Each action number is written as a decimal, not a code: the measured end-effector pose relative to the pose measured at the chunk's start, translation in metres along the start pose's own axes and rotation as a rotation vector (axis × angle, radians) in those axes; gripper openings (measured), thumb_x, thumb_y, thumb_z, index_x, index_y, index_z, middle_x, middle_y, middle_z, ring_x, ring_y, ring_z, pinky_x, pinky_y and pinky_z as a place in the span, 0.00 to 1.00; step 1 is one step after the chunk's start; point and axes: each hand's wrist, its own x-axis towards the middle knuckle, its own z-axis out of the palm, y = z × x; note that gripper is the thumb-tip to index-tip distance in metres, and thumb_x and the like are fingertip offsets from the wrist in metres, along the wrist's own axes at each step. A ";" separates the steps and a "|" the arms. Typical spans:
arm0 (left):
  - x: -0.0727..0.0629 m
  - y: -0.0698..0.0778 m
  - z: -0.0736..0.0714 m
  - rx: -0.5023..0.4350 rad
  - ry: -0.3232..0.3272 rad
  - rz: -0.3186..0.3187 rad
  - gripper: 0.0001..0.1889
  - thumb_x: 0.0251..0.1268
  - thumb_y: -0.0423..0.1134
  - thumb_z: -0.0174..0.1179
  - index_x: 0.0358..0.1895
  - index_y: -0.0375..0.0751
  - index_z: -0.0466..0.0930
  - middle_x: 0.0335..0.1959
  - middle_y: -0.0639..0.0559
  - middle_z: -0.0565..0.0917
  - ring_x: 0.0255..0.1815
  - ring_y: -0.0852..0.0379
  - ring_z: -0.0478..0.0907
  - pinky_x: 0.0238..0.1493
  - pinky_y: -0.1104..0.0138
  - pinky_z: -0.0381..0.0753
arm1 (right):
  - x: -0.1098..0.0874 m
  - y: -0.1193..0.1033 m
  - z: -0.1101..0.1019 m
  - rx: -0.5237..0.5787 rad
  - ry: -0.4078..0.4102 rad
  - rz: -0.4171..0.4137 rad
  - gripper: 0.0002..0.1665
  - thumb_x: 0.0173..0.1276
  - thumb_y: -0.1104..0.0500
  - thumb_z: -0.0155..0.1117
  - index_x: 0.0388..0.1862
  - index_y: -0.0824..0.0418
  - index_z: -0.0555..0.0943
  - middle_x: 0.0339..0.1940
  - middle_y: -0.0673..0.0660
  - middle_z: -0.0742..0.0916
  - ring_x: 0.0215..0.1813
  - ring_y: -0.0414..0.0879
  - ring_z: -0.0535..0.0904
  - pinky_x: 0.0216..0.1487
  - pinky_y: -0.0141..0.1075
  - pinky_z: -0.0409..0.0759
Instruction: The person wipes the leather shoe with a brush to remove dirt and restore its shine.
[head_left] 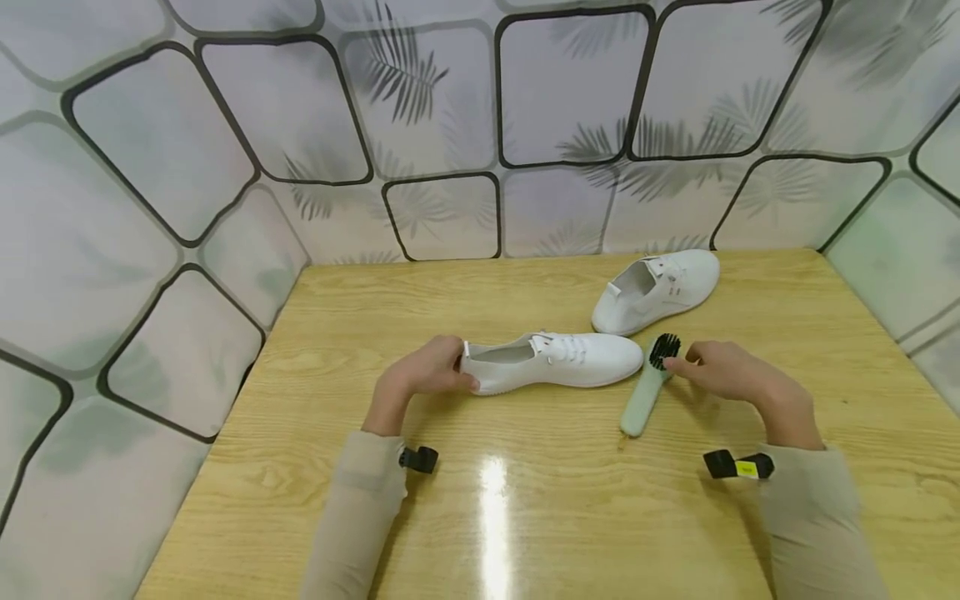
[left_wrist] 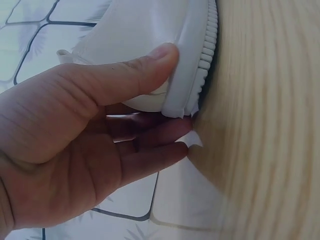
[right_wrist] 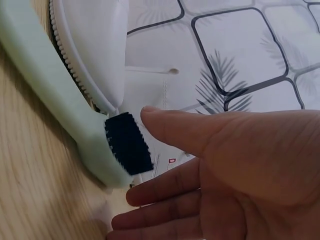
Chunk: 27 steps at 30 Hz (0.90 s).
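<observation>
Viewed from the person's seat, twelve o'clock being the back wall. Starting at the far left, a pale wall (head_left: 97, 242) with dark rounded outlines and leaf prints runs round behind the wooden bench (head_left: 247, 500).

Next, a beige left sleeve (head_left: 352, 508) with a black device (head_left: 420, 459) at the cuff. The person's left grip (head_left: 422, 368) pinches the heel of the near white shoe (head_left: 551, 367): thumb (left_wrist: 145, 72) laid on the near side, fingers (left_wrist: 160, 157) curled behind the heel. The near shoe stands upright on the bench, laced, toe at three o'clock.

The far white shoe (head_left: 660, 292) lies at about one o'clock from it, toe towards two o'clock, its heel close behind the near shoe's toe; contact between the two cannot be told.

Just beyond the near toe, at three to four o'clock, a pale green brush (head_left: 647, 393) rests on the bench. Its black bristles (head_left: 665, 350) face up at the one o'clock end; the handle points to seven.

The right grip (head_left: 731, 372) is at three o'clock from the bristles, thumb and fingers spread, holding nothing. The thumb tip is right by the bristles; touching cannot be confirmed.

Furthest right, a beige right sleeve (head_left: 813, 508) with a yellow-labelled black device (head_left: 738, 467).
</observation>
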 end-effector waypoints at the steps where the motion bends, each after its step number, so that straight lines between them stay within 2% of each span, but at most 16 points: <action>1: 0.000 0.000 -0.001 0.002 0.007 0.001 0.16 0.58 0.38 0.72 0.24 0.41 0.72 0.19 0.56 0.67 0.20 0.61 0.61 0.24 0.69 0.63 | 0.001 -0.001 0.000 0.010 -0.009 0.005 0.38 0.77 0.38 0.48 0.46 0.76 0.78 0.36 0.66 0.85 0.36 0.58 0.81 0.38 0.49 0.79; 4: 0.000 -0.002 -0.002 -0.001 0.023 0.014 0.13 0.61 0.38 0.70 0.31 0.38 0.74 0.23 0.53 0.70 0.24 0.58 0.64 0.27 0.67 0.65 | 0.002 -0.007 0.002 0.041 -0.048 0.024 0.34 0.77 0.38 0.49 0.36 0.70 0.79 0.28 0.59 0.82 0.26 0.49 0.76 0.28 0.43 0.76; 6: 0.000 -0.003 -0.003 -0.013 0.026 0.025 0.12 0.63 0.37 0.68 0.38 0.36 0.75 0.27 0.50 0.72 0.27 0.57 0.65 0.30 0.66 0.66 | 0.002 -0.011 0.003 0.061 -0.077 0.044 0.33 0.77 0.38 0.48 0.31 0.66 0.79 0.25 0.57 0.80 0.22 0.48 0.75 0.25 0.40 0.75; 11: 0.001 -0.007 -0.001 -0.068 0.023 0.034 0.18 0.66 0.35 0.65 0.55 0.34 0.74 0.38 0.48 0.78 0.34 0.55 0.70 0.36 0.65 0.70 | 0.004 -0.020 0.008 0.046 -0.088 0.066 0.33 0.77 0.37 0.47 0.26 0.63 0.77 0.21 0.55 0.76 0.21 0.50 0.77 0.24 0.40 0.77; 14: 0.002 -0.008 0.000 -0.082 0.024 0.035 0.21 0.67 0.35 0.65 0.60 0.33 0.72 0.43 0.48 0.80 0.37 0.55 0.71 0.39 0.65 0.71 | 0.006 -0.023 0.011 0.033 -0.080 0.075 0.33 0.78 0.38 0.46 0.24 0.62 0.76 0.17 0.52 0.72 0.20 0.49 0.76 0.23 0.39 0.76; 18: 0.003 -0.008 0.001 -0.086 0.020 0.050 0.23 0.66 0.34 0.65 0.62 0.33 0.71 0.44 0.47 0.80 0.38 0.55 0.71 0.40 0.64 0.72 | 0.006 -0.023 0.012 0.031 -0.073 0.079 0.32 0.78 0.38 0.47 0.25 0.62 0.76 0.18 0.53 0.73 0.20 0.49 0.77 0.24 0.39 0.76; 22: 0.005 -0.007 0.004 -0.092 0.012 0.063 0.28 0.61 0.32 0.68 0.64 0.36 0.70 0.49 0.48 0.80 0.41 0.55 0.74 0.43 0.63 0.75 | 0.005 -0.023 0.012 0.043 -0.075 0.081 0.32 0.78 0.38 0.47 0.32 0.66 0.75 0.24 0.58 0.77 0.23 0.51 0.78 0.25 0.41 0.77; 27: 0.007 -0.003 0.008 -0.074 0.036 0.051 0.36 0.53 0.32 0.74 0.66 0.38 0.69 0.56 0.47 0.78 0.51 0.53 0.75 0.54 0.59 0.75 | 0.005 -0.022 0.013 0.050 -0.067 0.069 0.33 0.73 0.38 0.57 0.39 0.70 0.75 0.27 0.60 0.79 0.24 0.51 0.78 0.25 0.41 0.77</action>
